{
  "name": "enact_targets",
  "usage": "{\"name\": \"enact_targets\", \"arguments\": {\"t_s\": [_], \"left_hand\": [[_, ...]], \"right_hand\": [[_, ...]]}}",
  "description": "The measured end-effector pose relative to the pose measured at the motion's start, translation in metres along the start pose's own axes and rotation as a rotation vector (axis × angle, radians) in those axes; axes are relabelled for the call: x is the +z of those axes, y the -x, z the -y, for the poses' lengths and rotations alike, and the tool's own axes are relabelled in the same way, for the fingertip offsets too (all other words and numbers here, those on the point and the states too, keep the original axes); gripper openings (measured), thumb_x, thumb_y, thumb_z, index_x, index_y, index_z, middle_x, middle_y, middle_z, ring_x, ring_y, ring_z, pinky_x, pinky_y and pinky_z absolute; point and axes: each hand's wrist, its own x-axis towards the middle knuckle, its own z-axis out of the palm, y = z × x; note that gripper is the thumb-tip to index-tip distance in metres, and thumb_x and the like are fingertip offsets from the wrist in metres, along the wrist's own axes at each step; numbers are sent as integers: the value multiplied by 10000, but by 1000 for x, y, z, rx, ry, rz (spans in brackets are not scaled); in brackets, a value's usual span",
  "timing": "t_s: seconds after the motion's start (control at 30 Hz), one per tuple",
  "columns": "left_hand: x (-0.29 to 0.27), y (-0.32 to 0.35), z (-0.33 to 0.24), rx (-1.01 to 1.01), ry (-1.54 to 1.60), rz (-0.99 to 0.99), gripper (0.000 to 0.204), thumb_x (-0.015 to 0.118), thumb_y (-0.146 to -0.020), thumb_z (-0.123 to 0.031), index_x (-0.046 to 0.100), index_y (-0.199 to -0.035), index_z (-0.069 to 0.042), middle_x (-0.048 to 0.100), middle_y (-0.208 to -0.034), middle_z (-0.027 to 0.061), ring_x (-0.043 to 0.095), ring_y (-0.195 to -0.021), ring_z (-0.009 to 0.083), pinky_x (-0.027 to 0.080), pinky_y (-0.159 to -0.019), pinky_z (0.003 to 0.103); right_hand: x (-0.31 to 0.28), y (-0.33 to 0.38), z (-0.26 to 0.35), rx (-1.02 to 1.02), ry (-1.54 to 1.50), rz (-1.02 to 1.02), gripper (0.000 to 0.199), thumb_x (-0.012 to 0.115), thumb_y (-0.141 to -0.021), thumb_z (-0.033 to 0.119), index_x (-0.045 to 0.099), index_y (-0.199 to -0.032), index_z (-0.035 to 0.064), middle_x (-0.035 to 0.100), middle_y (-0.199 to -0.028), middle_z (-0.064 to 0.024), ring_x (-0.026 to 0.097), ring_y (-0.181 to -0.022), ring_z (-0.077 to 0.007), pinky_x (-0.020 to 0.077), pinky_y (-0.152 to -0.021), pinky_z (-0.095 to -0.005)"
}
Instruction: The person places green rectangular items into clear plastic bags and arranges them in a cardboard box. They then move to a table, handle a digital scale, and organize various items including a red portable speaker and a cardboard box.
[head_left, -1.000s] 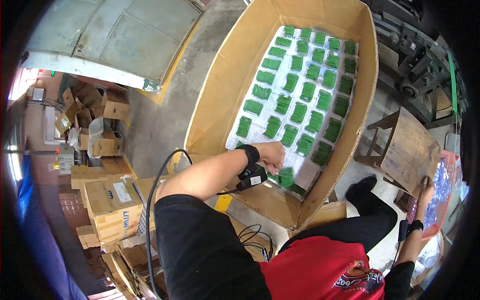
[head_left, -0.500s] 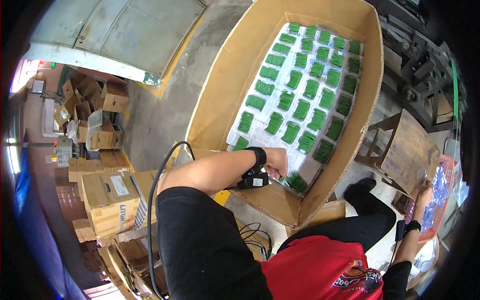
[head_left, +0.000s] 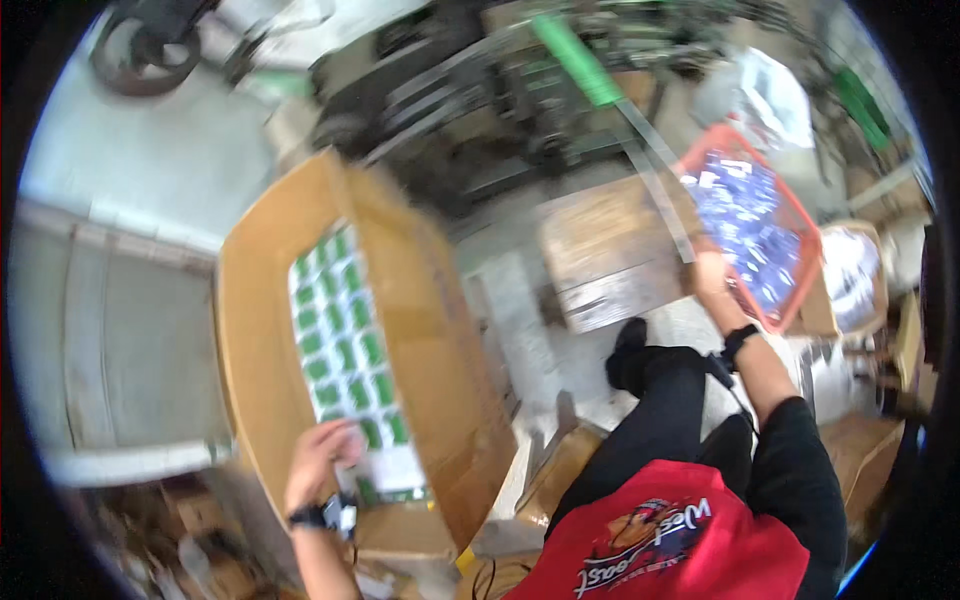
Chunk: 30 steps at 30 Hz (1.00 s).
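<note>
My left hand (head_left: 322,458) is over the near left part of a large open cardboard box (head_left: 445,370), its fingers smeared by motion, so I cannot tell whether they hold anything. Inside the box, rows of small bundles of green strips in clear packs (head_left: 345,353) lie on white printed paper. My right hand (head_left: 711,282) is beside the left rim of a red plastic basket (head_left: 806,262), close to the edge of a wooden stool (head_left: 610,235). Its fingers are blurred and partly hidden. Shiny, clear bluish plastic pieces (head_left: 745,215) fill the basket.
Dark machinery (head_left: 450,110) with a green-ended bar (head_left: 578,60) stands beyond the box and stool. Another cardboard box holding white plastic (head_left: 850,275) is right of the basket. A white plastic bag (head_left: 765,100) lies behind it. Grey metal doors (head_left: 140,340) are at left.
My view has swung to the right, bringing the basket and stool nearer the middle. My left hand has lifted from the pack at the box's near corner. My right hand stays by the basket.
</note>
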Motion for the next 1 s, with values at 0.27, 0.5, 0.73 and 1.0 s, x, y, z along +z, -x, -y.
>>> {"name": "enact_targets", "arguments": {"t_s": [0.27,0.5,0.73,1.0], "left_hand": [[77,153,-126,706,116,-439,309,521,-911,-228,558,-1061,39,633,-833,114,604,-689,145,494,-566,245],[289,71,-104,276,247,552,389,487,-926,-180,459,-1253,28,580,-1144,129,561,-1052,205,455,-874,318],[451,-41,-97,333,702,557,541,356,-959,-435,372,-1305,-21,529,-1161,157,527,-1084,260,449,-876,404],[440,-58,-108,33,898,734,549,248,-908,-429,443,-1225,-25,553,-1050,131,561,-962,270,476,-839,451]], "right_hand": [[-40,4,0,-206,-224,-170,150,525,-737,136,599,-824,38,531,-1003,-97,532,-951,-282,418,-811,-412],[-63,8,-8,140,-837,146,132,623,-756,172,633,-781,42,610,-621,-126,629,-628,-264,459,-546,-401],[-139,53,9,172,-1527,600,193,651,-834,177,622,-753,4,597,-610,-30,584,-526,-88,441,-469,-243],[-188,-92,-42,-202,-903,179,729,474,-685,-69,341,-1351,195,526,-1115,-184,539,-1020,-365,456,-827,-423]]}}
